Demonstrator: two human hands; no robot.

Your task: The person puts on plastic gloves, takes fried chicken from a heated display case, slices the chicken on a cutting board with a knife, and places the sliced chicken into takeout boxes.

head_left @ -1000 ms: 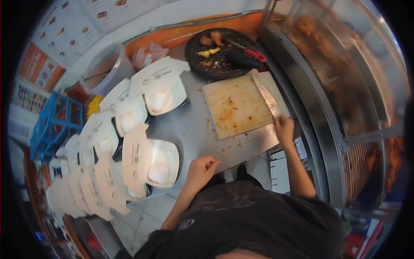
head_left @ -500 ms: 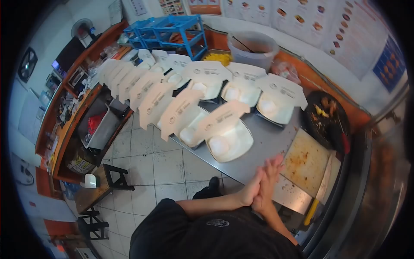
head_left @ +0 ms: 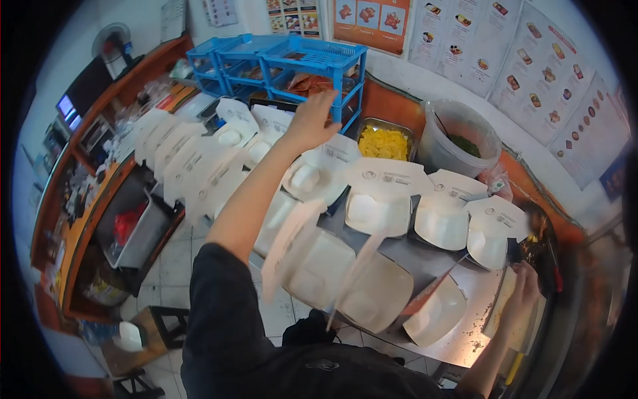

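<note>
My left hand point(head_left: 311, 123) is stretched over the boxes toward the blue plastic rack point(head_left: 318, 61), fingers extended, nothing visible in it. Beneath that forearm stand rows of open white takeout boxes point(head_left: 379, 223) with printed lids raised. White rounded mounds, apparently rice point(head_left: 306, 178), sit in several of them. My right hand point(head_left: 525, 287) is over the cutting board point(head_left: 537, 319) at the right, fingers loosely apart, beside the dark pan point(head_left: 541, 239). No object shows in it. A front box with a reddish lid point(head_left: 435, 292) stands near the table edge.
A metal tray of yellow pieces point(head_left: 385, 143) and a translucent bucket point(head_left: 458, 143) line the wall. A yellow-handled knife point(head_left: 514, 367) lies by the board. The steel table's front edge point(head_left: 458, 352) is close to my body. A wooden stool point(head_left: 149, 332) stands lower left.
My hands were clasped together over the table's front; they have separated, the left reaching far forward, the right moving right. The view has shifted, and front boxes appear moved, with blurred lids.
</note>
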